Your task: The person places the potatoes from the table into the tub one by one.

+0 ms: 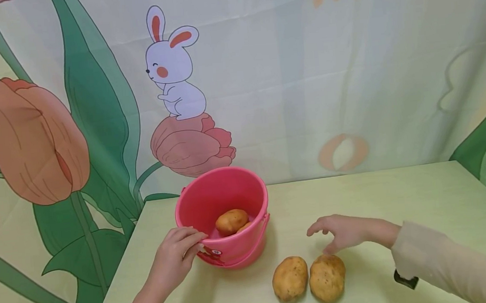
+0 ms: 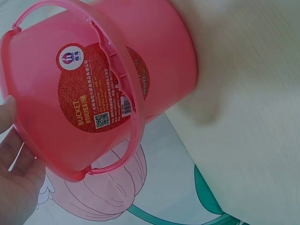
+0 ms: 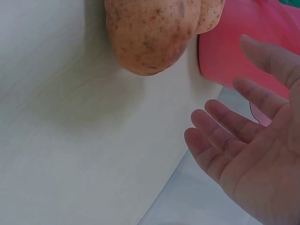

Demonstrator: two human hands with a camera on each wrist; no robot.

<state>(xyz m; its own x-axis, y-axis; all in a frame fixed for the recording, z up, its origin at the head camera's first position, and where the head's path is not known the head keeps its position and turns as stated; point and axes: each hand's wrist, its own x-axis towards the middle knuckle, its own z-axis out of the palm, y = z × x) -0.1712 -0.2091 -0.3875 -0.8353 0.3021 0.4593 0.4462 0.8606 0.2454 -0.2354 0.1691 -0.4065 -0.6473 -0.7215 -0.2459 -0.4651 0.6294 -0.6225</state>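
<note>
While the left hand (image 1: 172,257) grips the pink bucket (image 1: 208,199) by its rim, the right hand (image 1: 347,231) hangs near two potatoes (image 1: 290,279) on the table (image 1: 383,195).
Left fingers and thumb clamped on the rim, right ones loose and apart; at least one more potato (image 1: 232,221) lies inside the bucket.

Bucket (image 1: 224,191): smooth, glossy plastic. Potatoes (image 1: 290,278): matt, slightly rough. Tabletop (image 1: 371,203): smooth, matt. Backdrop (image 1: 264,97): creased cloth.

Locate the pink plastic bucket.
In the head view, the pink plastic bucket, gripped by the left hand, sits left of centre on the pale green table, beyond two brown oval potatoes.
</note>
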